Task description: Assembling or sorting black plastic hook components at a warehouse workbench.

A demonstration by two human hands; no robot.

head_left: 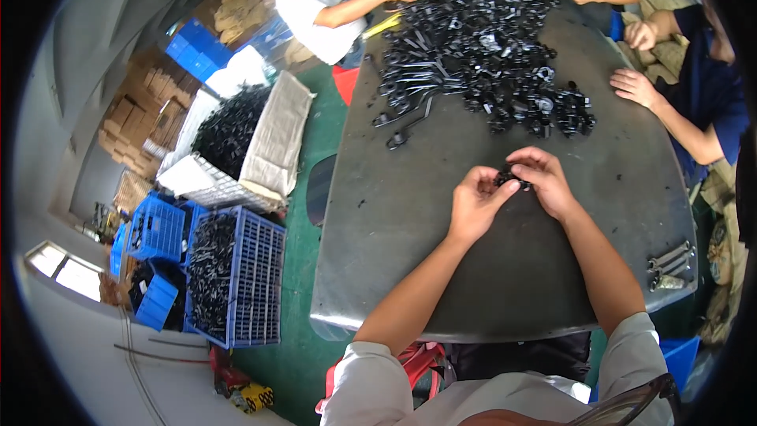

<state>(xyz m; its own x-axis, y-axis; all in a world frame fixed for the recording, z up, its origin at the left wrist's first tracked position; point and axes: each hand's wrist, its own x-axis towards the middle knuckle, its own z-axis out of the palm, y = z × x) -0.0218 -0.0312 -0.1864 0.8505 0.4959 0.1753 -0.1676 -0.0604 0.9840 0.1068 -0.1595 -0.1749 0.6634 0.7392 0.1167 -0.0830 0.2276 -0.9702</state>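
Over the middle of the dark table (394, 229), my left hand (474, 203) and my right hand (544, 181) meet fingertip to fingertip. Between them they pinch a small black metal part (502, 178), mostly covered by the fingers, so its exact kind does not show. Just beyond my hands spreads a large heap of similar black metal parts (489, 55). Some longer black rods with rounded ends (418, 122) lie at the heap's near left edge.
Silver wrenches (670, 259) lie by the right edge. Co-workers sit around the far side; one hand (635, 88) rests on the tabletop at right. On the left floor stand a blue crate (256, 276) and a white-lined bin (276, 138), both full of black parts.
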